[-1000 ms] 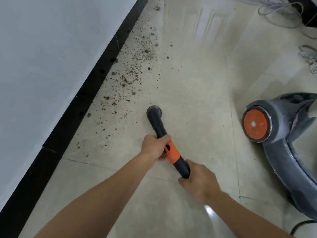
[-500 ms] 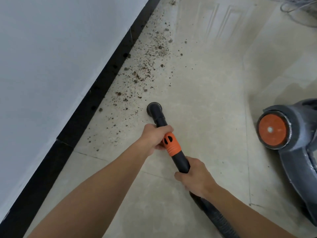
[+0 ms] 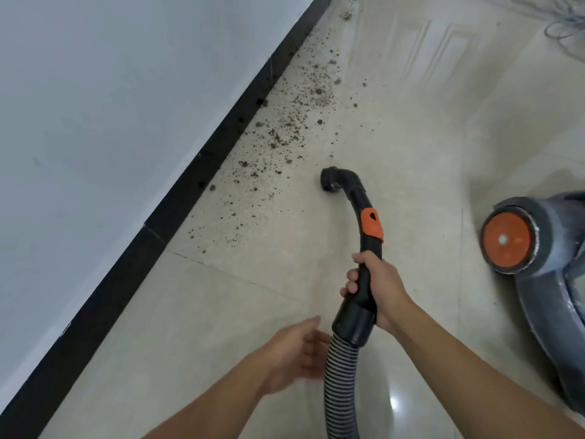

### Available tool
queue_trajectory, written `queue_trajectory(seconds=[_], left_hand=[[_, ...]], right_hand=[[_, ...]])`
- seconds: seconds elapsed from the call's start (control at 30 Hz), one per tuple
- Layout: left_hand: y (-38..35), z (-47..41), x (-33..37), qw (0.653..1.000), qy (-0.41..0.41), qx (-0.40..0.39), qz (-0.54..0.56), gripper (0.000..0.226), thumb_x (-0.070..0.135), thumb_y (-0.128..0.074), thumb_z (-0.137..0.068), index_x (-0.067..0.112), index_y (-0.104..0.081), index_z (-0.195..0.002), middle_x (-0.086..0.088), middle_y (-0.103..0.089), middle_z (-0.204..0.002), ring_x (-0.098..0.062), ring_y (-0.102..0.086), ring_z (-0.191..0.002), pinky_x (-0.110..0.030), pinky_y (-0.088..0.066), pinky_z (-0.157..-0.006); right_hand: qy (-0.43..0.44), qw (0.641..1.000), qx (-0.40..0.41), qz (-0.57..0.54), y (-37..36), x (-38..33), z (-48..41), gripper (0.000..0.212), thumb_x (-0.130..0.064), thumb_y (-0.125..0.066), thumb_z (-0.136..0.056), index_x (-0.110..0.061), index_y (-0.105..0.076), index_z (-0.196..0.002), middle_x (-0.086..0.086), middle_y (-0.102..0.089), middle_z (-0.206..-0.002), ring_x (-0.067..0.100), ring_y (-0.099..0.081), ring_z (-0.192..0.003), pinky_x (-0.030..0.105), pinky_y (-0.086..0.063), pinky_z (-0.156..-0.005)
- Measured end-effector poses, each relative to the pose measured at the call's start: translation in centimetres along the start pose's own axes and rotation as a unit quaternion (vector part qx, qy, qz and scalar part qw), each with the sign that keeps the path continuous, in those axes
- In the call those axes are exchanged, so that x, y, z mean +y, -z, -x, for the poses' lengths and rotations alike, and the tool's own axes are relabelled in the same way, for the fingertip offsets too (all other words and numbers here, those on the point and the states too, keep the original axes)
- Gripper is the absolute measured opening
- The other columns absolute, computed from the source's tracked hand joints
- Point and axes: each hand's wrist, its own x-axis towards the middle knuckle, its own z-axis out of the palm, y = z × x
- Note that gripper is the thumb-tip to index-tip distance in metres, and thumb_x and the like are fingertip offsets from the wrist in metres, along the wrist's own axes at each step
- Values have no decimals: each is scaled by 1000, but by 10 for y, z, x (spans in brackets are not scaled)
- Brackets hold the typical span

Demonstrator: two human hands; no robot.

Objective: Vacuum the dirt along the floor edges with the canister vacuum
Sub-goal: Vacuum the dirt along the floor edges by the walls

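Note:
Brown dirt (image 3: 285, 134) lies scattered on the beige tiles along the black skirting board (image 3: 202, 166). The black vacuum handle (image 3: 364, 264) with its orange slider (image 3: 373, 224) curves down to a round nozzle (image 3: 330, 182), which points at the floor just right of the dirt. My right hand (image 3: 376, 289) grips the handle below the orange slider. My left hand (image 3: 294, 353) is blurred and hovers with loose fingers left of the ribbed hose (image 3: 342, 381), holding nothing. The grey canister vacuum (image 3: 544, 255) with an orange wheel hub sits at the right.
A white wall (image 3: 110, 106) rises above the skirting on the left. Loose cables (image 3: 566, 30) lie at the top right corner. A door is reflected in the glossy tiles (image 3: 421, 52) ahead.
My left hand has let go of the handle and drawn back toward the hose. My right hand has slid up the handle, and the nozzle has swung to the right, away from the dirt.

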Motion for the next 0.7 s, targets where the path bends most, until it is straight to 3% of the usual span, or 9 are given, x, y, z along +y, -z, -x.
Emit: queue_trajectory(seconds=[0.07, 0.1, 0.17, 0.27, 0.37, 0.43, 0.57, 0.63, 0.7], left_hand=[[-8, 5, -25, 996, -4, -78, 40, 52, 55, -35, -97, 11, -61, -108, -13, -64, -95, -28, -61, -89, -36, -47, -86], [-12, 9, -34, 995, -14, -87, 55, 47, 55, -42, -95, 13, -61, -106, -12, -64, -90, -26, -62, -85, -35, -47, -85], [-20, 15, -51, 994, -46, -79, 65, 34, 37, -66, -83, 11, -60, -103, -9, -64, -80, -22, -62, -73, -33, -51, -77], [-28, 18, -60, 995, -89, -37, -16, 36, 6, -72, -66, 8, -61, -100, -7, -62, -74, -21, -62, -68, -35, -53, -72], [-37, 18, -63, 991, -45, -12, -128, 39, 5, -79, -64, 15, -66, -100, 1, -66, -81, -17, -64, -84, -31, -54, -75], [-43, 19, -68, 991, -28, 7, -129, 43, 8, -82, -65, 16, -65, -104, 2, -67, -89, -16, -64, -89, -29, -56, -76], [-36, 20, -67, 990, -81, 82, -78, 52, 5, -81, -69, 7, -61, -117, -5, -67, -100, -16, -64, -89, -27, -54, -72], [-29, 22, -65, 991, -81, 71, -85, 59, 9, -84, -68, 9, -57, -121, -8, -67, -112, -21, -65, -100, -28, -54, -72], [-28, 27, -66, 992, -79, 36, -87, 55, 8, -84, -68, 12, -60, -117, -5, -68, -109, -19, -65, -96, -27, -55, -74]], right_hand=[[-12, 1000, 2, -3, 0, 9, 0, 9, -10, -58, -89, -11, -50, -93, 4, -48, -58, 19, -45, -46, 35, -50, -57], [-16, 1000, 9, 3, 1, 11, 1, 8, -8, -58, -87, -10, -50, -90, 5, -48, -58, 19, -46, -46, 34, -50, -57], [-10, 998, 41, 40, 4, 12, 2, 10, -4, -58, -84, -9, -51, -84, 5, -48, -57, 19, -46, -44, 31, -49, -52], [22, 991, 56, 117, -1, 25, 14, 11, -1, -60, -82, -8, -52, -82, 7, -49, -55, 19, -44, -41, 29, -44, -47], [39, 967, -11, 252, -12, 53, 38, 10, -1, -61, -81, -6, -52, -82, 11, -51, -57, 22, -46, -43, 31, -44, -45], [58, 950, -20, 307, -16, 63, 44, 11, -2, -62, -81, -5, -52, -84, 13, -53, -59, 23, -47, -44, 31, -45, -46], [121, 945, 87, 290, -19, 59, 30, 9, -4, -62, -84, -3, -54, -88, 14, -54, -65, 22, -49, -43, 31, -47, -47], [123, 945, 87, 291, -21, 63, 30, 9, -4, -62, -84, -3, -54, -88, 15, -54, -66, 22, -50, -43, 32, -47, -47], [106, 944, 56, 307, -24, 76, 41, 10, -4, -62, -84, -4, -52, -87, 15, -54, -66, 22, -49, -42, 30, -46, -45]])
